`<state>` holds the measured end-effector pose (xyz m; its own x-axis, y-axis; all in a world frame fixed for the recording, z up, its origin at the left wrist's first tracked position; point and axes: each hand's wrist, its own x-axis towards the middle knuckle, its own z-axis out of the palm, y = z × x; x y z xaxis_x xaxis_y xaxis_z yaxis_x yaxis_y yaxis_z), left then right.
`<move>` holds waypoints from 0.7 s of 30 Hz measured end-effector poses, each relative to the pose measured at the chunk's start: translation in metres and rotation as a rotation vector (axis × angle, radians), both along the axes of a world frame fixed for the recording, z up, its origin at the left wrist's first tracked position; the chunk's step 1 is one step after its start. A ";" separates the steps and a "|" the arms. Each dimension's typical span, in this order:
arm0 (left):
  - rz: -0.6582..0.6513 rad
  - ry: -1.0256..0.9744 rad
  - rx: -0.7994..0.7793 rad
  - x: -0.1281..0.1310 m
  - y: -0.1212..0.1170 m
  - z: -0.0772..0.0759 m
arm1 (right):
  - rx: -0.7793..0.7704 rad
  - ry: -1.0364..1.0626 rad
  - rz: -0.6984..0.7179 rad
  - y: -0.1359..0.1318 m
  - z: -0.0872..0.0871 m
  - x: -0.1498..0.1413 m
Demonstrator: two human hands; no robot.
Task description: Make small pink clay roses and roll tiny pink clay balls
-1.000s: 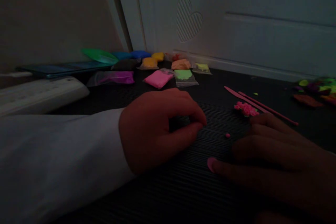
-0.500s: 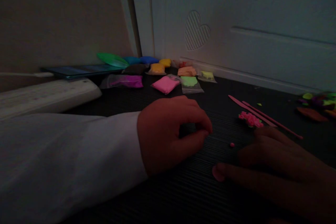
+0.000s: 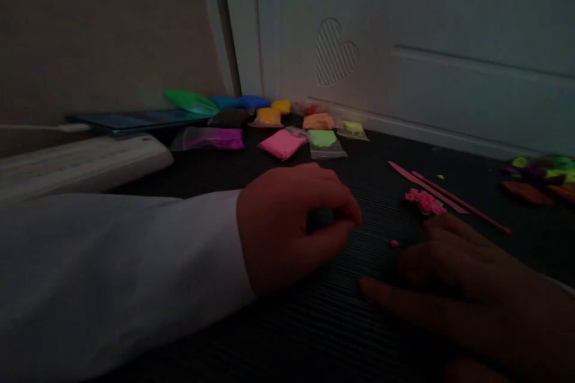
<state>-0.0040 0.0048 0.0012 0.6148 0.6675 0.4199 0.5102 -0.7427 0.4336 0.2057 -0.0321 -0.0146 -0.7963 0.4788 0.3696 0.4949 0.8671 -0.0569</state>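
Observation:
My left hand (image 3: 296,227) rests on the dark table with thumb and index tip pinched together. Whatever lies between those fingertips, if anything, is too dark to make out. On the right, my right hand (image 3: 458,287) is low over the table, thumb stretched out and apart from the bent fingers. No pink disc shows at the thumb tip now. A tiny pink clay ball (image 3: 394,243) lies between the two hands. Just beyond the right fingers is a cluster of pink clay flowers (image 3: 426,201), beside a pink clay knife (image 3: 426,187) and a thin pink modelling stick (image 3: 462,202).
Several bags of coloured clay stand at the back, among them a pink bag (image 3: 284,143) and a purple bag (image 3: 224,137). A white power strip (image 3: 90,161) and a dark tablet (image 3: 135,121) are on the left. Colourful clay pieces (image 3: 557,173) lie far right.
My right hand has shifted slightly left and up, and the flat pink disc under its thumb tip has gone from sight. My left hand keeps its pinch.

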 end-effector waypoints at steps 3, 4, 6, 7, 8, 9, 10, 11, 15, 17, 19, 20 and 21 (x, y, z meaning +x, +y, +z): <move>0.006 0.000 0.000 0.000 0.000 0.000 | -0.005 -0.028 -0.023 0.000 0.001 0.001; 0.007 0.002 -0.001 0.000 0.000 0.000 | -0.011 -0.038 -0.021 -0.001 0.002 0.001; 0.010 0.002 0.001 0.000 0.000 0.000 | -0.041 -0.035 -0.009 0.000 0.002 0.000; 0.010 0.000 0.002 0.000 0.000 0.000 | -0.052 -0.025 -0.006 0.000 0.002 0.000; 0.011 -0.002 0.003 0.000 0.000 0.000 | -0.061 -0.020 -0.015 0.000 0.002 -0.001; 0.012 -0.003 0.001 0.000 0.000 0.000 | -0.062 -0.008 -0.028 0.000 0.002 -0.001; 0.012 -0.002 -0.002 0.000 0.000 0.000 | -0.066 0.000 -0.039 0.000 0.002 -0.001; 0.012 0.000 -0.007 0.000 0.000 0.000 | -0.067 0.004 -0.045 -0.001 0.002 -0.001; 0.011 0.010 -0.012 0.000 -0.001 0.001 | -0.098 0.023 -0.059 -0.003 0.001 0.000; 0.016 0.008 -0.010 0.000 -0.001 0.001 | -0.103 0.032 -0.070 -0.004 0.002 0.001; 0.018 0.004 -0.010 0.000 0.000 0.000 | -0.107 0.033 -0.070 -0.004 0.003 0.000; 0.016 0.000 -0.011 0.000 0.000 0.000 | -0.104 0.035 -0.070 -0.004 0.003 0.000; 0.014 -0.004 -0.013 0.000 0.000 -0.001 | -0.106 0.044 -0.067 -0.004 0.003 0.000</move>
<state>-0.0044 0.0049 0.0006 0.6039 0.6810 0.4141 0.5183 -0.7303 0.4451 0.2060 -0.0360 -0.0114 -0.7456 0.5685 0.3476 0.5464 0.8202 -0.1692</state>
